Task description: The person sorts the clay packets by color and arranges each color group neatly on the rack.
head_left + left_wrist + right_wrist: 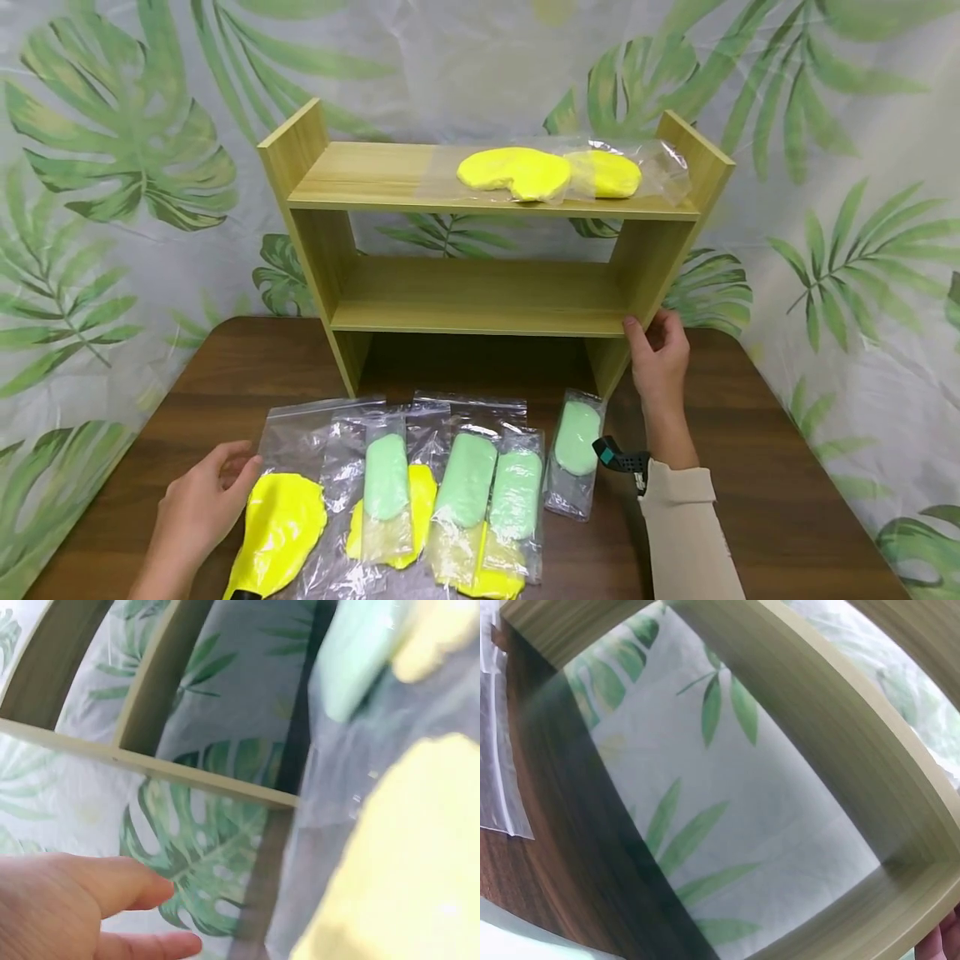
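A clear plastic zip bag holding a flat bright yellow lump of putty [281,525] lies at the near left of the dark brown wooden worktop [787,500]. The left hand [198,508] rests on the bag's left edge, its fingers relaxed and spread and closed around nothing. In the left wrist view the same fingers [112,889] lie loosely extended beside the blurred yellow mass [405,870].

Just right of that bag, overlapping clear bags lie in a row: three hold pale green oblong lumps [386,477] [467,479] [516,493] laid over more yellow putty [420,508]. A fourth bag with a pale green lump [576,437] lies a little apart to the right, near the foot of the shelf.

Behind the bags stands a light green-yellow two-tier wooden shelf unit [480,300]. The right hand [662,354] touches the shelf's right upright at the front corner of the lower board, fingers lightly curved against the wood; whether it truly grips the edge cannot be told. The wrist wears a black strap [621,458] above a cream sleeve [690,533]. The right wrist view shows the shelf frame [840,727] close up.

On the top board, toward the right, lie two more clear bags of yellow putty [517,172] [607,173], overlapping. A white backdrop printed with green palm leaves [112,167] hangs behind and around the worktop.
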